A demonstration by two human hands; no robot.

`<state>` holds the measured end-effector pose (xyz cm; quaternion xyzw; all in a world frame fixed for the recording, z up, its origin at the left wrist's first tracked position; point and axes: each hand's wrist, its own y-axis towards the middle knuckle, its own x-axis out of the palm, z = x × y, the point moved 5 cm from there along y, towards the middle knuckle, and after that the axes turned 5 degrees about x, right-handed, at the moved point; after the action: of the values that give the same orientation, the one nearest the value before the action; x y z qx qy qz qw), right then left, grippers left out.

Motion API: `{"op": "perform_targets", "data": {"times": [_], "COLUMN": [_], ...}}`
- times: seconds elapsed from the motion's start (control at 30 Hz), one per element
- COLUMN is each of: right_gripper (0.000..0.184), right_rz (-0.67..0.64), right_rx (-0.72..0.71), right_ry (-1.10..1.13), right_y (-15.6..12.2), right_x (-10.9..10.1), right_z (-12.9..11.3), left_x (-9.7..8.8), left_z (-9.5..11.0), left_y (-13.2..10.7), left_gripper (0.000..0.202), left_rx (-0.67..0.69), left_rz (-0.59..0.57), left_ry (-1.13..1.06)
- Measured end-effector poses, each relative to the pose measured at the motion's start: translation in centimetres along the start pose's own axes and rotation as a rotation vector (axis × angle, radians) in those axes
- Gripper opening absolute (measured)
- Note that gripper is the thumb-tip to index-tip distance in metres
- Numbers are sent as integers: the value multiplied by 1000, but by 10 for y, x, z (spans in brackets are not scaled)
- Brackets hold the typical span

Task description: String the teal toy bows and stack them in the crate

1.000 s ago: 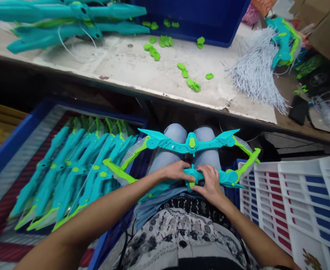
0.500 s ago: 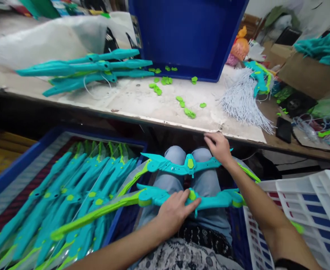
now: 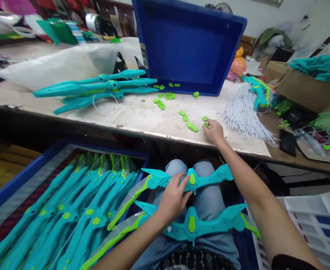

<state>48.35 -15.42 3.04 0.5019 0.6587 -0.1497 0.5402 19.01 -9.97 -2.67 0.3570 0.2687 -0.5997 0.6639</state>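
Note:
Two turquoise toy bows with lime-green limbs lie across my lap. My left hand [image 3: 174, 198] grips the farther bow [image 3: 204, 180] just left of its green centre piece, fingers over the top and thumb on the near side. Closer to my waist lies the nearer bow [image 3: 210, 224], under my left forearm. On the table, my right hand [image 3: 215, 132] pinches a small green plastic piece [image 3: 206, 124] between thumb and forefinger. Another green piece [image 3: 204, 118] is right beside the fingertips. Further pieces [image 3: 192, 127] lie to the left.
An upright blue bin [image 3: 187, 48] stands on the table [image 3: 137, 116]. Several turquoise bows [image 3: 94, 84] lie left, and a bundle of white cords [image 3: 242, 112] right. At my left, a blue crate [image 3: 52, 150] holds rows of bows; a white plastic basket [image 3: 308, 213] stands right.
My right hand has moved from the table edge onto the green pieces. My left hand has shifted from the nearer bow to the farther one. The view has tilted up.

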Motion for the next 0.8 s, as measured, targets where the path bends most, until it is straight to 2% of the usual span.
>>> {"op": "perform_targets", "data": {"times": [0.07, 0.17, 0.27, 0.33, 0.4, 0.47, 0.57, 0.63, 0.7, 0.8], "right_gripper": [27, 30, 36, 32, 27, 25, 27, 28, 26, 23], "right_rz": [-3, -34, -68, -168, -231, -205, -135, -113, -98, -25], "right_rx": [39, 28, -135, -254, -297, -276, -223, -199, -184, -192], "right_ry": [-120, -191, -87, -1, 46, 63, 83, 88, 92, 155], "right_y": [-12, -25, -29, -31, -34, -37, -42, -45, -48, -62], "right_x": [-7, -17, -25, -25, -23, -22, -19, -16, -17, -29], "right_z": [16, 36, 44, 46, 48, 51, 54, 55, 52, 39], "left_x": [11, 25, 25, 21, 20, 21, 25, 31, 36, 32], "left_z": [-6, -13, -22, -28, -30, -24, -8, 2, 5, -2], "left_y": [20, 39, 55, 65, 72, 72, 54, 35, 21, 26], "left_gripper": [58, 73, 82, 82, 82, 89, 100, 84, 63, 56], "left_rx": [-40, -125, -221, -269, -267, -207, -68, 15, 60, 84], "left_rz": [-82, -298, -466, -550, -608, -598, -428, -324, -310, -338], "left_ry": [60, 103, 36, -68, -173, -192, 28, 191, 264, 223]}}
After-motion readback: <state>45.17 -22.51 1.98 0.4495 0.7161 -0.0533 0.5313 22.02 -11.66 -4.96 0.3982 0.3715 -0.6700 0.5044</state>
